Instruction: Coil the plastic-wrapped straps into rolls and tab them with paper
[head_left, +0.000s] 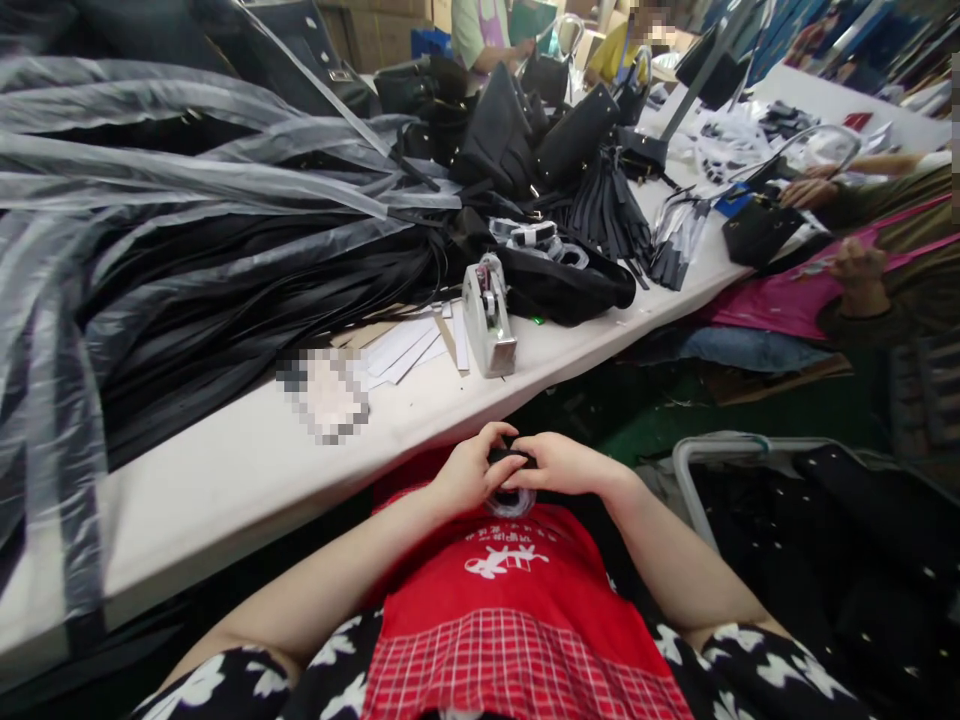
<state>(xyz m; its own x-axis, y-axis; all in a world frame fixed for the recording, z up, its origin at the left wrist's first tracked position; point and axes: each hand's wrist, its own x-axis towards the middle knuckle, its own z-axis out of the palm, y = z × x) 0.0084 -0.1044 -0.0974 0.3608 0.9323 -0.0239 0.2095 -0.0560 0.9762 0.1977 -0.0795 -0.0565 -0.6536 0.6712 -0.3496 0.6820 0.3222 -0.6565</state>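
Close against the red apron, both my hands grip a small coiled black strap [512, 456] whose lower loop [513, 503] is wrapped in clear plastic. My left hand [480, 468] pinches it from the left side. From the right, my right hand [559, 463] has its fingers closed on the same piece, fingertips almost meeting the left ones. The fingers cover much of the strap. Beyond them on the white table [420, 412] stands a tape dispenser [491, 320]. Behind it lie similar plastic-wrapped coils [536, 237] on a black bag [570, 285].
Long black straps [277, 260], some sleeved in clear plastic, heap over the table's left. White paper strips [409, 345] lie by the dispenser. Black bags [499, 140] pile up behind. At right, a co-worker's hand [810, 190] is at a black bag; a metal-framed cart [682, 480] holds black pieces.
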